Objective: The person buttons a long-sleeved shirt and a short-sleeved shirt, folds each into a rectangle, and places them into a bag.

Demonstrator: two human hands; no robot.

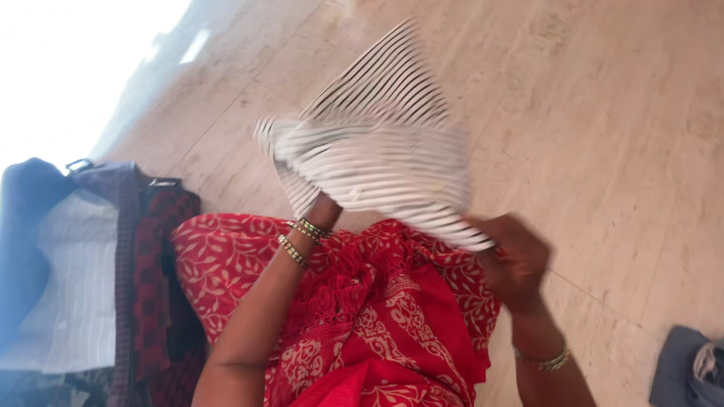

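A black-and-white striped cloth point(377, 143), blurred by motion, hangs in the air above my lap. My left hand point(324, 209) reaches up under the cloth and is mostly hidden by it; its wrist carries several bangles. Gripping the cloth's lower right edge is my right hand point(513, 260), with a bangle on its wrist too. A red garment with white leaf print point(362, 309) covers my lap below both hands.
A stack of folded clothes point(90, 286) lies at the left: dark blue, white striped, and red-and-black checked pieces. A grey cloth point(690, 369) sits at the bottom right corner. Beige tiled floor point(603, 113) spreads beyond.
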